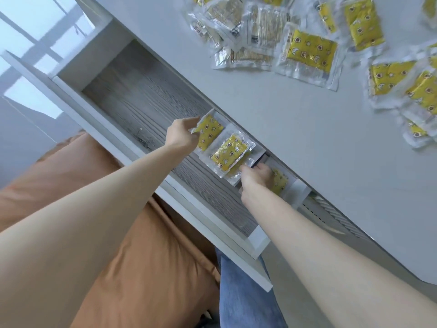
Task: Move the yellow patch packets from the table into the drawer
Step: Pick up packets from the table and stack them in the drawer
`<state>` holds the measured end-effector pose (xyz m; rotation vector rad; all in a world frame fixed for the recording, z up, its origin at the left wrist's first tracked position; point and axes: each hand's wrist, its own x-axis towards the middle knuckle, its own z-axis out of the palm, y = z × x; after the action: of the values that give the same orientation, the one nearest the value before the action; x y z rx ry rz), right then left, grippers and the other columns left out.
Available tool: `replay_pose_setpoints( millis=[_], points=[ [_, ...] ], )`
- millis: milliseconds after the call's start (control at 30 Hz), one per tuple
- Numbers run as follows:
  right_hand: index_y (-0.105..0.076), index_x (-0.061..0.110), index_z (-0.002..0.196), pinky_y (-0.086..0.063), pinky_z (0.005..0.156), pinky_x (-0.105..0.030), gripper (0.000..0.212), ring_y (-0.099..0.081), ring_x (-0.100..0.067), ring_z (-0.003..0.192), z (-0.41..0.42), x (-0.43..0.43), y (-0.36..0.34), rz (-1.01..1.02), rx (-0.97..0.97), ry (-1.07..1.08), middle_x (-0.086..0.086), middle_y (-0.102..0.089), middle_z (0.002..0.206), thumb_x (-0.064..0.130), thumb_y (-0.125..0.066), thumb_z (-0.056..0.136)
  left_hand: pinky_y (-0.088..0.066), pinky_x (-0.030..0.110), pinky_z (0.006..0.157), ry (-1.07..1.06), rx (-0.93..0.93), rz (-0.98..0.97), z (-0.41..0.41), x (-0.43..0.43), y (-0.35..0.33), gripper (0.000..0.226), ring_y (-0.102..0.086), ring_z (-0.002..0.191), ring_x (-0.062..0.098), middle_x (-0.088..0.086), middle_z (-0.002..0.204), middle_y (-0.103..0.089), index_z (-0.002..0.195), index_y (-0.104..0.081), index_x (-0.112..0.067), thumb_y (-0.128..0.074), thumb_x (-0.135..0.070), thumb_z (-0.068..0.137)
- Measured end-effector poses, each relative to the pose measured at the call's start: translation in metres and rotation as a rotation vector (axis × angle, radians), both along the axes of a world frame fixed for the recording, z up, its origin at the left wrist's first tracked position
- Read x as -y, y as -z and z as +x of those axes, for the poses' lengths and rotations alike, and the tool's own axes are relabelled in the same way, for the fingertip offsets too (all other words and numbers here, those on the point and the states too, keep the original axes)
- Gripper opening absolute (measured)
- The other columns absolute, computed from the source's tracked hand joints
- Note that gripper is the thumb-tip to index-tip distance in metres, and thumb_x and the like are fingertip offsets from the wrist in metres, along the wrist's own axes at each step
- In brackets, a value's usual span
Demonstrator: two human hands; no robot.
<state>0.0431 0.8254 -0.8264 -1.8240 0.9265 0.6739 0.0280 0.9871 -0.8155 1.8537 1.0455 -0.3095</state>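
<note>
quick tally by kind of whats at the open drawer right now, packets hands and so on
yellow star-print patch packets in clear wrap: 3 in plain view, maybe another beneath the middle one
bare hands: 2, left hand, right hand
white drawer with grey wood-grain floor: 1
total: 6

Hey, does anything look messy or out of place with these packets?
Nothing looks damaged. The table packets lie in a loose overlapping heap, several flipped to their pale printed backs. In the drawer, the middle packet sits crooked on another beneath it; the left hand pinches the end packet.
</note>
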Motion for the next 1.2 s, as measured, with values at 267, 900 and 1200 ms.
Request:
replay_pose_setpoints(
  millis=[267, 900, 1200],
  points=[
    [-0.054, 0.019, 0.132, -0.047, 0.071, -0.018, 0.040, -0.057, -0.011, 0.091, -0.019, 0.028, -0.037, -0.047, 0.177, -0.639, -0.002, -0.052, 0.134, 0.005, -0.048, 0.095, -0.037, 0.031, 0.105, 0.174, -0.047, -0.001, -0.017, 0.030, -0.026, 0.047, -0.042, 0.133, 0.023, 0.002, 0.147, -0.042, 0.142, -0.041, -0.021, -0.046, -0.009, 0.097],
    [-0.063, 0.018, 0.116, -0.054, 0.078, -0.027, 0.024, -0.061, -0.011, 0.085, 0.000, 0.025, 0.023, 0.083, 0.067, -0.570, 0.002, -0.066, 0.107, 0.022, -0.058, 0.092, -0.046, 0.035, 0.092, 0.069, -0.137, 0.116, -0.004, 0.049, 0.045, 0.051, -0.050, 0.114, 0.023, 0.003, 0.114, -0.056, 0.118, -0.054, -0.018, -0.078, -0.030, 0.074],
    [-0.067, 0.016, 0.092, -0.056, 0.081, -0.032, 0.005, -0.067, -0.020, 0.083, -0.008, 0.013, 0.015, 0.114, -0.069, -0.252, -0.005, -0.070, 0.090, 0.018, -0.068, 0.087, -0.047, 0.030, 0.087, 0.118, -0.020, 0.086, -0.010, 0.059, 0.031, 0.018, -0.060, 0.104, 0.021, 0.002, 0.112, -0.062, 0.104, -0.066, -0.011, -0.064, -0.019, 0.088]
  ],
)
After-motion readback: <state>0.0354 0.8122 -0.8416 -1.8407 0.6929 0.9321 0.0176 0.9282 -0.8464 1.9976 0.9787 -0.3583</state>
